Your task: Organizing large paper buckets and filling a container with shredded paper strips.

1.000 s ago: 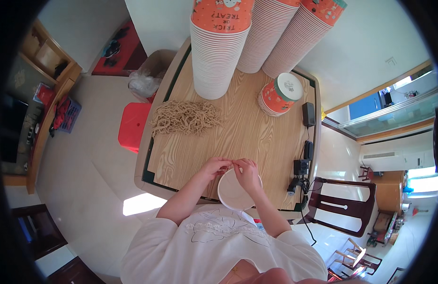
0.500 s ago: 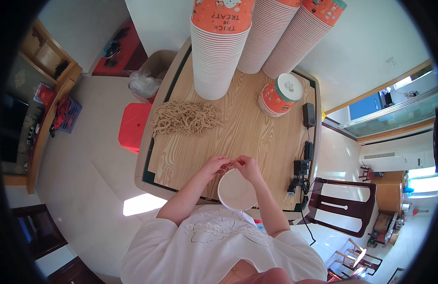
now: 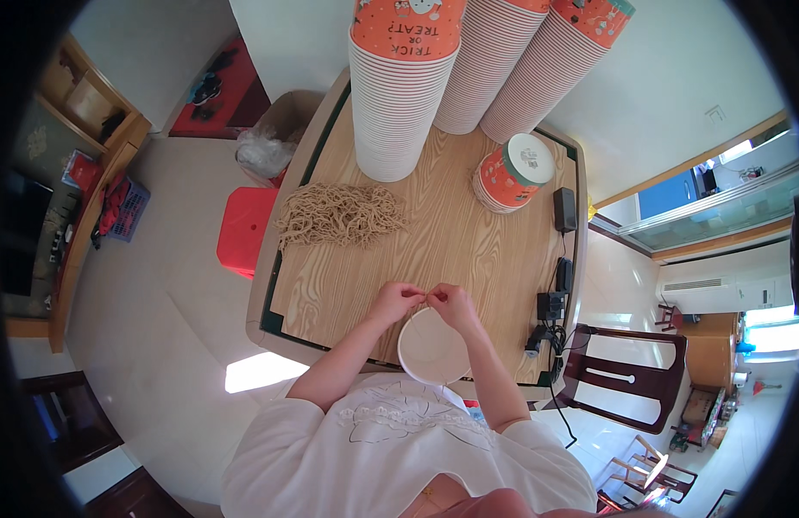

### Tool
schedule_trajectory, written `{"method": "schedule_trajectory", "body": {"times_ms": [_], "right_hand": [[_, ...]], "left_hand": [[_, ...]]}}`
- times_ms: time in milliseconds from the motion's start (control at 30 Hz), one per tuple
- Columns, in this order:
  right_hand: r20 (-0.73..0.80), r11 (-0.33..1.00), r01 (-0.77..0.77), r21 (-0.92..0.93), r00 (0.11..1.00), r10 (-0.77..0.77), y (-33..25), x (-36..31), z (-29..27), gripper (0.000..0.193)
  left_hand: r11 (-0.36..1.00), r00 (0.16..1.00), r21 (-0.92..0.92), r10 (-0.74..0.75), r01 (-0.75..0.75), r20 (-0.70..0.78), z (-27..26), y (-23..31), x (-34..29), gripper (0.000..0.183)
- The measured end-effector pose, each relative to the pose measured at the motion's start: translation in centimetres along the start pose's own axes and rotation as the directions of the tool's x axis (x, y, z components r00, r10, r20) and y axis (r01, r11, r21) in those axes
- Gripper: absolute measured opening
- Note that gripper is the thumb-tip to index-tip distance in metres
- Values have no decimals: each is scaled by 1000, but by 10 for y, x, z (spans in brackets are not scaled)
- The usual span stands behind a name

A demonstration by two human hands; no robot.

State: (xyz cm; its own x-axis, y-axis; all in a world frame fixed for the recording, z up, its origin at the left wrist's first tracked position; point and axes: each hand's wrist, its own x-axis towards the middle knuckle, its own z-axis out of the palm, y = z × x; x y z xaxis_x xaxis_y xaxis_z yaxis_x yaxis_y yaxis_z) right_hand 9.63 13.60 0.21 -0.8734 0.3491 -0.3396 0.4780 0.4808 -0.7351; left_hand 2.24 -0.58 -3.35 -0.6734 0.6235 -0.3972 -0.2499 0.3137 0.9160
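Observation:
A paper bucket (image 3: 434, 347), its white inside showing, sits at the table's near edge against my shirt. Just beyond its far rim, my left hand (image 3: 398, 302) and my right hand (image 3: 452, 304) meet with fingertips pinched together. What lies between the fingertips is too small and hidden to make out. Farther off to the left is a loose heap of tan cords (image 3: 341, 214). A short stack of orange and green paper buckets (image 3: 508, 178) stands upside down at the right, with tan cord around its lower part.
Tall stacks of nested paper buckets (image 3: 393, 112) rise at the table's (image 3: 451, 233) far side. Black power adapters (image 3: 564, 210) and cables line the right edge. A red stool (image 3: 244, 229) and a cardboard box (image 3: 294, 114) stand left; a dark wooden chair (image 3: 625, 376) stands right.
My left hand's fingers have drawn in closer, and both hands' fingertips now meet more tightly above the bucket's rim. The bucket has barely moved.

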Motion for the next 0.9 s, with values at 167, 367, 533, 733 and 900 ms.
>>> {"method": "schedule_trajectory", "body": {"times_ms": [167,367,533,733,900], "right_hand": [[12,1000,14,-7,1000,-14,5,2,1,18],[121,998,-4,69,993,-4,3,9,-3,28],[199,987,-58,149,980,28,7,13,-2,28],[222,973,-61,224,975,10,19,17,2,29],[225,974,-55,218,974,5,15,15,-1,26]], "left_hand": [[994,998,100,39,-34,-47,3,1,1,13],[999,999,31,23,-21,-48,3,-8,5,12],[998,999,51,28,-26,-33,0,-12,7,11],[993,999,114,41,-41,3,-7,-28,7,13],[996,996,70,-60,56,66,-11,-22,2,8]]}}
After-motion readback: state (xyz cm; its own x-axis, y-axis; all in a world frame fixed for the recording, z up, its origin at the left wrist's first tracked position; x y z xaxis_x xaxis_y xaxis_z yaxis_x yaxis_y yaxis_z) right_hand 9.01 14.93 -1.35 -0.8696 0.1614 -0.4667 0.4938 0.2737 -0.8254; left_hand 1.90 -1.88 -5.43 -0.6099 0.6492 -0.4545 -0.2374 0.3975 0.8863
